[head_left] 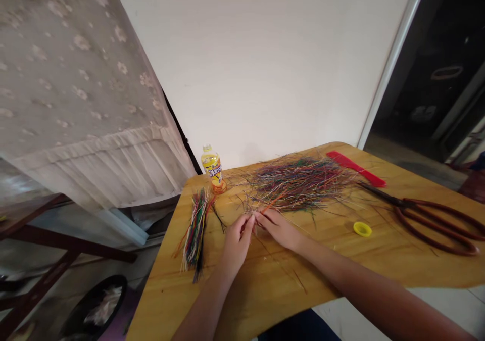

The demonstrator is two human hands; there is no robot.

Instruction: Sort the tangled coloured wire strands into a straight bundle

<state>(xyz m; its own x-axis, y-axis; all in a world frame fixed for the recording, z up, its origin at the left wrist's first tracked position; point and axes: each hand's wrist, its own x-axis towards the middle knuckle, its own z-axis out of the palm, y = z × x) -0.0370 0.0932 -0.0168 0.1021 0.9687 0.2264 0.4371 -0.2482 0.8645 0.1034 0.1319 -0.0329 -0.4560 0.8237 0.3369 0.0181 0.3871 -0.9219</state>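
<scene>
A loose heap of thin coloured strands [299,182] lies spread on the wooden table [341,260]. My left hand [237,240] and my right hand [278,227] meet at the heap's near left edge, fingertips pinched together on a few strands, one of them orange. A sorted bundle of coloured strands [196,227] lies to the left of my left hand, running toward the table's front edge.
A small yellow bottle [212,168] stands at the back left of the table. A red comb [356,168], large dark-red scissors [428,217] and a yellow cap [362,229] lie on the right. A draped cloth hangs on the left, a wall behind.
</scene>
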